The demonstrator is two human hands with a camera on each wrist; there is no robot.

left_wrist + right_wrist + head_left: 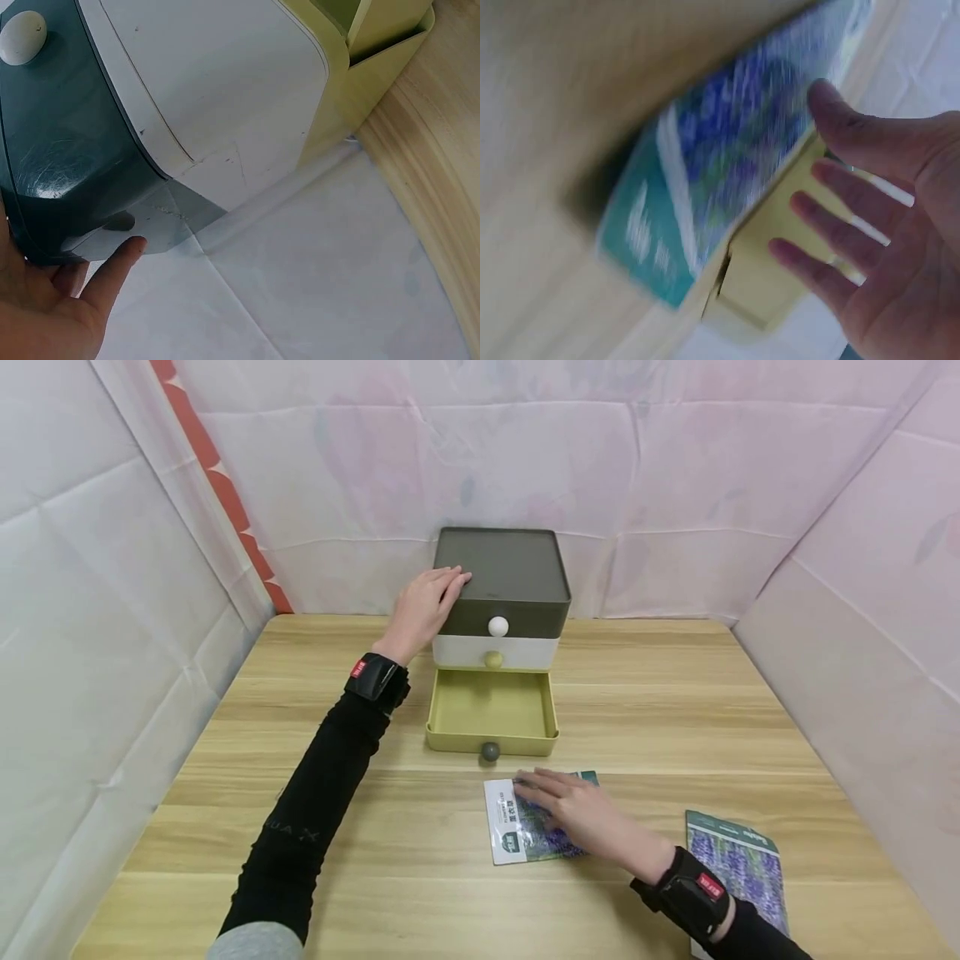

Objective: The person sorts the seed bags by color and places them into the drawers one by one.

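At the centre of the head view the left hand (423,610) lies flat, fingers straight, on the top of the drawer unit (498,589), whose bottom drawer (491,714) stands pulled out and bare. Lower centre, the right hand (588,818) rests with relaxed fingers on a lavender packet (517,822) lying on the bench (375,827), not gripping it. A second packet (738,864) waits at lower right (so opening looks done, while nothing is in the drawer yet).
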